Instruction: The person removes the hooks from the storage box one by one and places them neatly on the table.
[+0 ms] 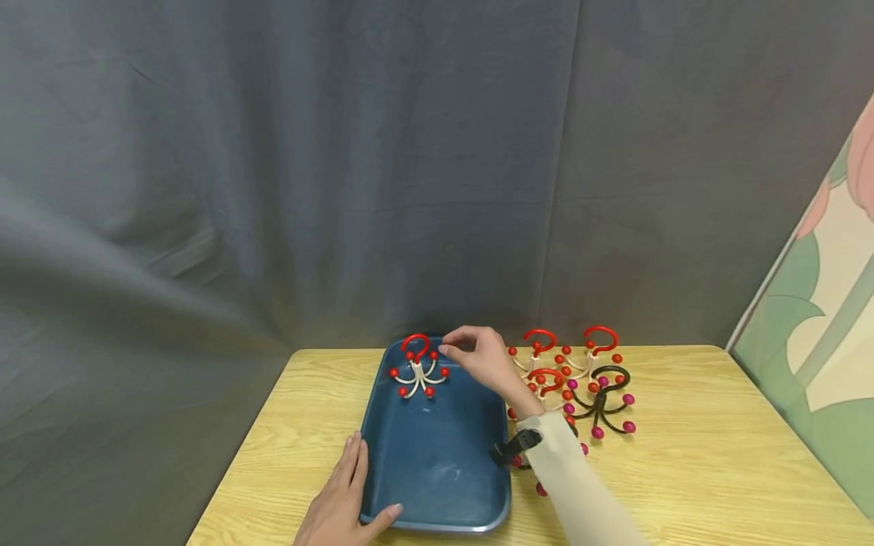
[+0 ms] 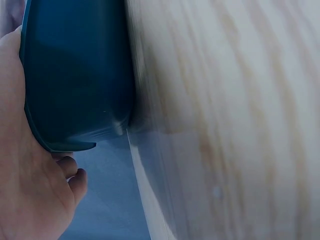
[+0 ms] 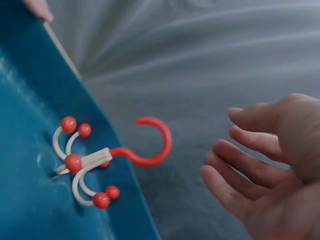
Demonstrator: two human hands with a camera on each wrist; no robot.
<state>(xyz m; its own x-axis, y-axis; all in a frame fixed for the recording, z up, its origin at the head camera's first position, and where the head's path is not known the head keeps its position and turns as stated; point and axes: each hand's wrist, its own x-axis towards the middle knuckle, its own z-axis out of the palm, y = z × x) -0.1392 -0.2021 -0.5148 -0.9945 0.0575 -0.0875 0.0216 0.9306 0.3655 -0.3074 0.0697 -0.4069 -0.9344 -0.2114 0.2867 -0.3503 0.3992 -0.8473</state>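
Observation:
A white multi-arm hanger with a red hook and red ball tips stands in the far left part of a blue tray. Just right of that hook hovers my right hand, holding nothing. Its fingers are loosely bent and apart from the hanger in the right wrist view. At the tray's near left corner rests my left hand, fairly straight fingers along the left side and thumb by the near rim. The left wrist view shows this hand against the rim of the tray.
Right of the tray, several more hangers stand close together on the wooden table: white ones with red hooks and black ones with magenta balls. My right forearm partly hides some. A grey curtain hangs behind the table.

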